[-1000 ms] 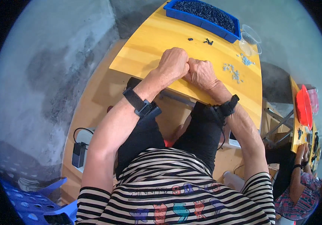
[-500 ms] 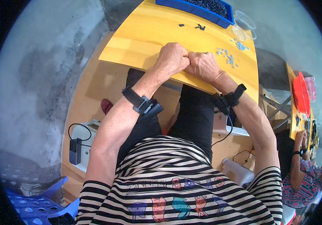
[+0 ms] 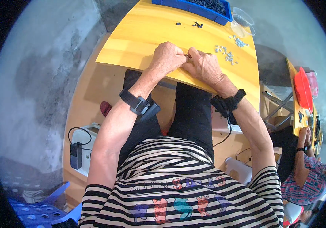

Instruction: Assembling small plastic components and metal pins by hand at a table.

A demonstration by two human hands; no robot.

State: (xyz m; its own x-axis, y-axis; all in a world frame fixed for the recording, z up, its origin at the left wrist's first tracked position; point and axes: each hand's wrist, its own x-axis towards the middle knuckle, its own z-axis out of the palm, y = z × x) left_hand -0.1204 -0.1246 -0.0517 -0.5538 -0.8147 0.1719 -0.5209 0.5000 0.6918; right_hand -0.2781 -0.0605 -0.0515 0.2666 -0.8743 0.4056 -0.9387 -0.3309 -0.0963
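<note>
Over the near edge of the yellow table (image 3: pixel 132 41), my left hand (image 3: pixel 167 57) and my right hand (image 3: pixel 204 65) meet with curled, pinched fingers. A small dark piece (image 3: pixel 187 57) shows between the fingertips; its exact kind is too small to make out. Beyond my right hand lie scattered small silvery metal pieces (image 3: pixel 229 57) and a denser pile of them (image 3: pixel 241 43). Farther off lie several small black parts (image 3: pixel 197 25) and a single black part (image 3: pixel 178 23).
A blue tray (image 3: pixel 193 12) full of small black parts stands at the far edge, beside clear plastic cups (image 3: pixel 242 22). At right, another person (image 3: pixel 303 167) sits at a second table with a red basin (image 3: pixel 303 89). A blue plastic chair (image 3: pixel 41 211) is at lower left.
My right hand's fingers have lifted and shifted slightly, opening a small gap between the hands where a dark piece now shows. The whole view has shifted a little.
</note>
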